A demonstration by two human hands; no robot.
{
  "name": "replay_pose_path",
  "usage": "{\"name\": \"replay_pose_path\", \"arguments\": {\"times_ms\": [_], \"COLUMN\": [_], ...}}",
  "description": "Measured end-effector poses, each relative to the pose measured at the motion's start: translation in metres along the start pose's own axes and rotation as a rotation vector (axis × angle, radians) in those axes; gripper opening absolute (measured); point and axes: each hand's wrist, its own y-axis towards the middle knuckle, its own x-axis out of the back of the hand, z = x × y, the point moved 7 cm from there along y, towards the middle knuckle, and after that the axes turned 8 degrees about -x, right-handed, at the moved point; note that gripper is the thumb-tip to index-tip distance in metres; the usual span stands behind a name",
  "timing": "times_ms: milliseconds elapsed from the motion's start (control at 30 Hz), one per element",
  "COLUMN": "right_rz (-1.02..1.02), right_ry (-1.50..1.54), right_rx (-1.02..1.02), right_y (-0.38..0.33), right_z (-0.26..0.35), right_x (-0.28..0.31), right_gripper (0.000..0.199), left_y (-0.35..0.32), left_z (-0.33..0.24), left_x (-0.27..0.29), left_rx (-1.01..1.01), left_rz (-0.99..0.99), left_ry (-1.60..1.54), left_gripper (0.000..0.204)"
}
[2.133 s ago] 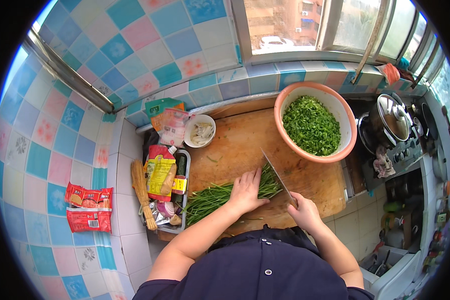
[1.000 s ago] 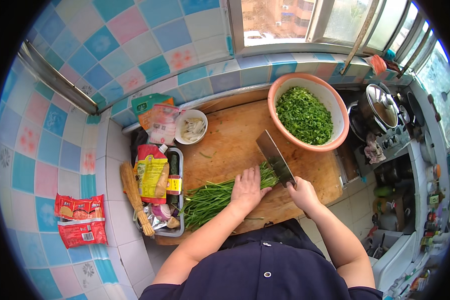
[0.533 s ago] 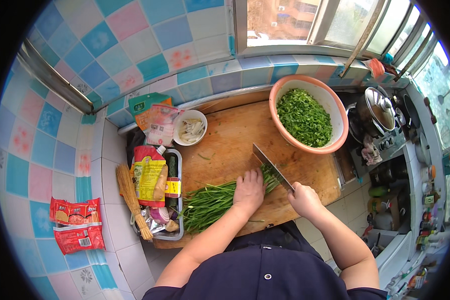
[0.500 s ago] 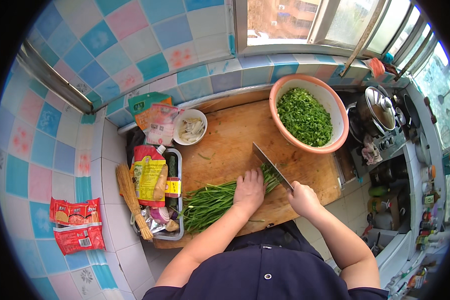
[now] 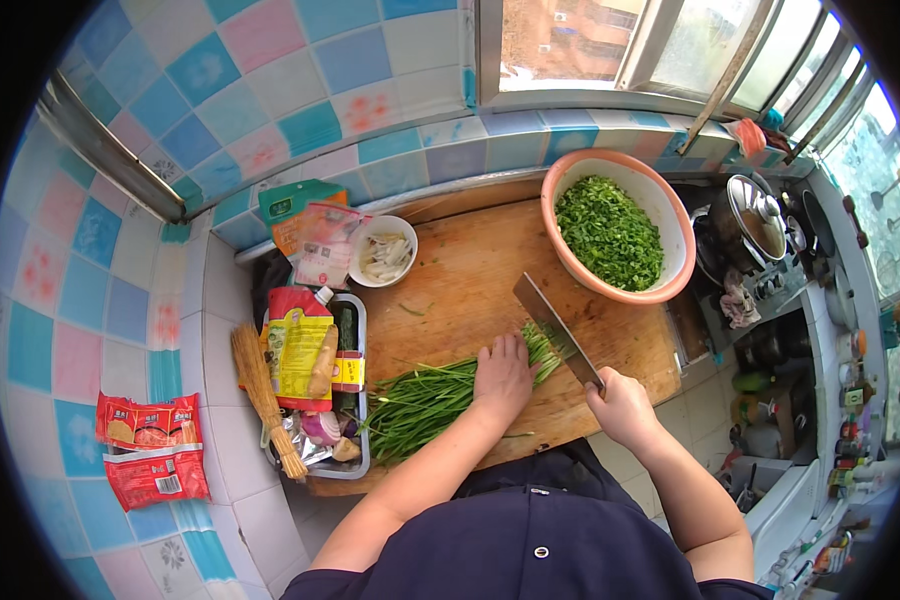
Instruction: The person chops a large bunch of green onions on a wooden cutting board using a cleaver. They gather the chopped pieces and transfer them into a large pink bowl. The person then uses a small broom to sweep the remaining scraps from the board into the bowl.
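While the left hand [image 5: 505, 372] is clasping the green stalks [image 5: 425, 398] from above on the cutting board [image 5: 465, 290], the right hand [image 5: 622, 405] is clenching the knife [image 5: 560, 333], whose blade is standing beside the bunch's ends; for safe, even cuts, the left fingertips [image 5: 511, 343] should be curling back.

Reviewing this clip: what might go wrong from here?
The left hand lies over the green stalks close to the knife in the right hand, so a slip might cut its fingers.

The stalks are loose and fan out to the left, so some could shift and be cut unevenly.

The bowl of chopped greens stands near the board's far right corner; a wide knife movement might knock it.
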Motion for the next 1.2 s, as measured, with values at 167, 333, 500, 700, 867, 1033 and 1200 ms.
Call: {"name": "replay_pose_path", "arguments": {"times_ms": [167, 333, 500, 700, 867, 1033, 1200], "right_rz": [0.005, 0.02, -0.061, 0.049, -0.022, -0.017, 0.044], "right_ry": [-0.103, -0.148, -0.06, 0.209, 0.23, 0.159, 0.121], "right_rx": [-0.018, -0.045, -0.028, -0.022, -0.006, 0.013, -0.035], "right_y": [0.004, 0.022, 0.04, 0.071, 0.014, -0.019, -0.012], "right_z": [-0.008, -0.003, 0.001, -0.016, 0.001, 0.0, -0.006], "right_x": [-0.026, -0.042, -0.061, -0.045, 0.006, 0.012, -0.015], "right_gripper": [0.023, 0.024, 0.026, 0.027, 0.027, 0.028, 0.029], "left_y": [-0.001, -0.001, -0.002, -0.004, -0.023, -0.032, -0.027], "left_z": [-0.005, -0.007, -0.007, -0.004, 0.007, 0.011, 0.004], "left_x": [0.003, -0.001, -0.004, 0.004, 0.038, 0.02, 0.006], "left_rx": [-0.013, -0.006, -0.007, -0.003, 0.011, 0.052, 0.041], "left_rz": [-0.046, -0.04, -0.055, -0.105, 0.003, -0.017, -0.018], "left_ry": [0.03, 0.029, 0.049, -0.033, -0.101, -0.089, 0.002], "left_gripper": [0.06, 0.057, 0.058, 0.077, 0.111, 0.102, 0.078]}}
